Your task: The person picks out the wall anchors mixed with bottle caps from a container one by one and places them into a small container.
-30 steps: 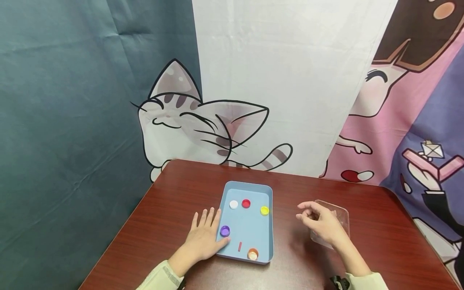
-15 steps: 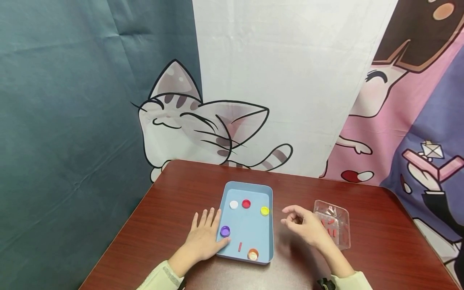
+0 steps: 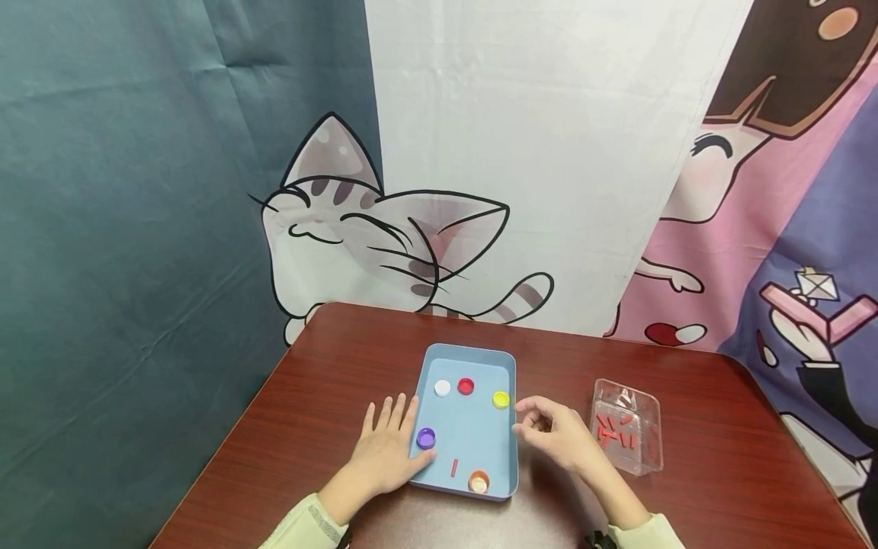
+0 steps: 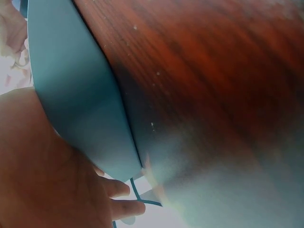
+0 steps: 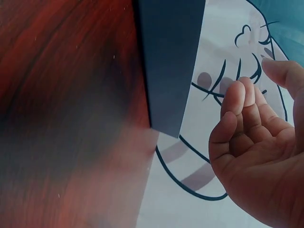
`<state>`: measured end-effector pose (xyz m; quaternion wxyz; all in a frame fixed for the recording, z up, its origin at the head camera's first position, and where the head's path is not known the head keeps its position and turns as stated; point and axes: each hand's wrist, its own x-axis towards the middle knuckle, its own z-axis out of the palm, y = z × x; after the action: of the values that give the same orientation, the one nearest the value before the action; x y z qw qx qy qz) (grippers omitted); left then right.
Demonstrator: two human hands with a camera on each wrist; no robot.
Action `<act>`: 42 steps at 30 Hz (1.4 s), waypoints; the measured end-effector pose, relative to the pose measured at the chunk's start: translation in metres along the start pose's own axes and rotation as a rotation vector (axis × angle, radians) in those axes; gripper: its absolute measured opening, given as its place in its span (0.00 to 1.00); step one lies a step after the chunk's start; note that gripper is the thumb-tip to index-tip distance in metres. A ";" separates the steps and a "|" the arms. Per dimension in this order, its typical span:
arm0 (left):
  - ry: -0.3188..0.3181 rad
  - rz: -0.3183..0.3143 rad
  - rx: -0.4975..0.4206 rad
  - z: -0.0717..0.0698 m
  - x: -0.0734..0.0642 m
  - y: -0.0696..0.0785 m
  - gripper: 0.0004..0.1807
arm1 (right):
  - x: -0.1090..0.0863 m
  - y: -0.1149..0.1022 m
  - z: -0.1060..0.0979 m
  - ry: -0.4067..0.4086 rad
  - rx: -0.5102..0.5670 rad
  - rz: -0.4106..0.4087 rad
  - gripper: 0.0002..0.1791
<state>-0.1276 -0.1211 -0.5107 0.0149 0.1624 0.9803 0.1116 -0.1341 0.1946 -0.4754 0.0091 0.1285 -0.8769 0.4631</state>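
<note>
A shallow light blue tray [image 3: 466, 423] lies on the table. My left hand [image 3: 380, 450] spreads straight fingers along its left side, the thumb reaching over the rim. Inside are small round bottle-cap-like pieces: white [image 3: 442, 388], red [image 3: 466, 386], yellow [image 3: 501, 399], purple [image 3: 426, 438] and orange [image 3: 479, 481]. One short red stick [image 3: 454, 467] lies near the front. My right hand [image 3: 559, 438] hovers at the tray's right rim, fingers bent, with thumb and index apart. In the right wrist view, no object shows among the fingers [image 5: 237, 104] of that hand.
A clear plastic box [image 3: 652, 435] with several short red sticks [image 3: 615, 431] stands right of the right hand. The brown wooden table [image 3: 357, 358] has its far edge against a cloth backdrop printed with a cartoon cat [image 3: 357, 252].
My right hand has moved left from over the clear box to the tray's right rim, uncovering the red sticks in the box. The left hand and the tray's contents stay put.
</note>
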 end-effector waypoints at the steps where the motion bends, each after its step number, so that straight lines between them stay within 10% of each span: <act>1: -0.001 0.000 -0.001 0.000 0.000 0.000 0.51 | 0.000 0.000 0.001 -0.004 0.008 -0.004 0.12; 42: 0.004 0.006 0.000 0.002 0.001 -0.001 0.51 | 0.001 -0.020 0.051 -0.154 -0.020 -0.103 0.14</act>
<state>-0.1283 -0.1213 -0.5124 0.0127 0.1654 0.9798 0.1119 -0.1251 0.1420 -0.4876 -0.0335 0.2085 -0.8718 0.4420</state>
